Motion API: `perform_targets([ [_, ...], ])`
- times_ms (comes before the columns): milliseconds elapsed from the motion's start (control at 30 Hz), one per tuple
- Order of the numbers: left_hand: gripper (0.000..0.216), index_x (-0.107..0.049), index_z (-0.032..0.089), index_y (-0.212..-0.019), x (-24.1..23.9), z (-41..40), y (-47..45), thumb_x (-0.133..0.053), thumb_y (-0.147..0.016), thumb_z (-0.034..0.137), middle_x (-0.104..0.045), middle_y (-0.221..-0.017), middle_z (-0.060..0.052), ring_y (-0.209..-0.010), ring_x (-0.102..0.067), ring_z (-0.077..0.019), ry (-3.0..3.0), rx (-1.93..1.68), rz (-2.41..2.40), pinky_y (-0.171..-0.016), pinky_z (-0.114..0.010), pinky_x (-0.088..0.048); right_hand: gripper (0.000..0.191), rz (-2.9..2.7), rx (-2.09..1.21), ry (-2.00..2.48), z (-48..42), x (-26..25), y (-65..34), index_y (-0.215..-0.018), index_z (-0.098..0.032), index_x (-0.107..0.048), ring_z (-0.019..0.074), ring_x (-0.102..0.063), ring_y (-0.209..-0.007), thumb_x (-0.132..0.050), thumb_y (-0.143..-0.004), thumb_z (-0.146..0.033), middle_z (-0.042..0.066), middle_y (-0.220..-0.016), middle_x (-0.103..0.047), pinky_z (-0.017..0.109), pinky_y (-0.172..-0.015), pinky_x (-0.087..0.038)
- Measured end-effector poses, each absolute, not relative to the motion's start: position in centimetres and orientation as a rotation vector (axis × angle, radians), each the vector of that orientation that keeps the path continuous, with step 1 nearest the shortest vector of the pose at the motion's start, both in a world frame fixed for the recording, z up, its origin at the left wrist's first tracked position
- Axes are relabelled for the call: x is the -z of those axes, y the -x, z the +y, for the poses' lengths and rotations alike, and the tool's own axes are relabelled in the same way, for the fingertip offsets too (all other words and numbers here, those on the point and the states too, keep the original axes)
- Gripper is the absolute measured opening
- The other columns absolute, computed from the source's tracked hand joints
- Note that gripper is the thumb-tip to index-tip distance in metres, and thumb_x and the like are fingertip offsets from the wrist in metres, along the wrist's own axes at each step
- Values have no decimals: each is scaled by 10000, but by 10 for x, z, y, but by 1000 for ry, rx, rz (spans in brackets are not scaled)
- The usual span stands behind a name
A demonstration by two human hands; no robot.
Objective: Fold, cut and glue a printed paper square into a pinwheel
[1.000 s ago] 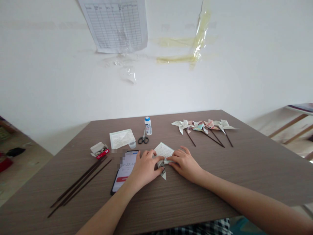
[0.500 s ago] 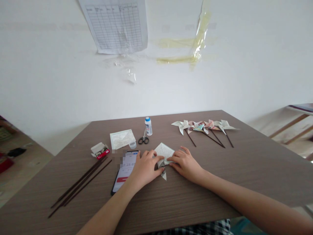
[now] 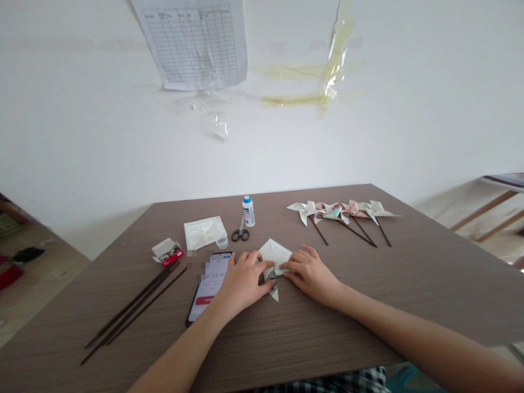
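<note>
A folded piece of printed paper [image 3: 275,253] lies on the brown table [image 3: 368,305] near its middle. My left hand [image 3: 241,281] rests on the paper's left side, thumb and fingertips pressing a fold down. My right hand [image 3: 309,273] presses the paper's right side, its index finger pinching the fold toward the left thumb. A small pointed flap sticks out below, between the two hands. Both hands are curled onto the paper.
A phone [image 3: 208,284] with a lit screen lies under my left wrist. Dark sticks [image 3: 131,305] lie at the left, a red-and-white small box [image 3: 167,251] behind them. Scissors [image 3: 239,231], a glue bottle [image 3: 248,210], a flat packet [image 3: 203,231] and several paper pinwheels [image 3: 339,212] lie farther back.
</note>
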State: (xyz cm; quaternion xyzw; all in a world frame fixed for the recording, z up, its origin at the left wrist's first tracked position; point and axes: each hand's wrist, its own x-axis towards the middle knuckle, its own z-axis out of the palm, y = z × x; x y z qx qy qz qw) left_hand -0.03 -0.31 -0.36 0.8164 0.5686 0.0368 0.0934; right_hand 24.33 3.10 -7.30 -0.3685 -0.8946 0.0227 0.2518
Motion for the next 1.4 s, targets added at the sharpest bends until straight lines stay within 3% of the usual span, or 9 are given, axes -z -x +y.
perform_targets([
  [233, 503, -735, 333, -1541, 3, -4, -2, -779, -1044, 394, -716, -1573, -112, -1482, -616, -411, -2386, -111, 1717, -1360, -743, -352, 222, -2437, -50, 942, 34, 75, -247, -1250, -294, -878, 264, -791, -1045, -731, -1111, -201, 64, -1075, -846, 610, -1257, -494],
  [967, 386, -819, 368, -1443, 6, -3, 0, -776, -1061, 407, -709, -1539, -111, -1467, -616, -413, -2410, -115, 1684, -1352, -784, -332, 247, -2459, -55, 924, 34, 71, -248, -1247, -314, -892, 269, -802, -1021, -733, -1103, -192, 63, -1047, -843, 628, -1253, -518],
  [1200, 558, -724, 360, -1578, 7, -3, -1, -815, -1029, 406, -703, -1584, -117, -1503, -611, -429, -2387, -125, 1715, -1363, -758, -346, 240, -2466, -73, 953, 34, 73, -248, -1266, -300, -883, 267, -801, -1050, -735, -1106, -200, 64, -1086, -850, 635, -1264, -498],
  [1400, 424, -808, 376, -1486, 1, -4, -2, -793, -1064, 412, -713, -1562, -118, -1487, -633, -421, -2411, -73, 1703, -1351, -794, -356, 244, -2444, -61, 937, 34, 73, -248, -1252, -315, -888, 260, -798, -1037, -732, -1105, -199, 57, -1064, -846, 593, -1259, -499],
])
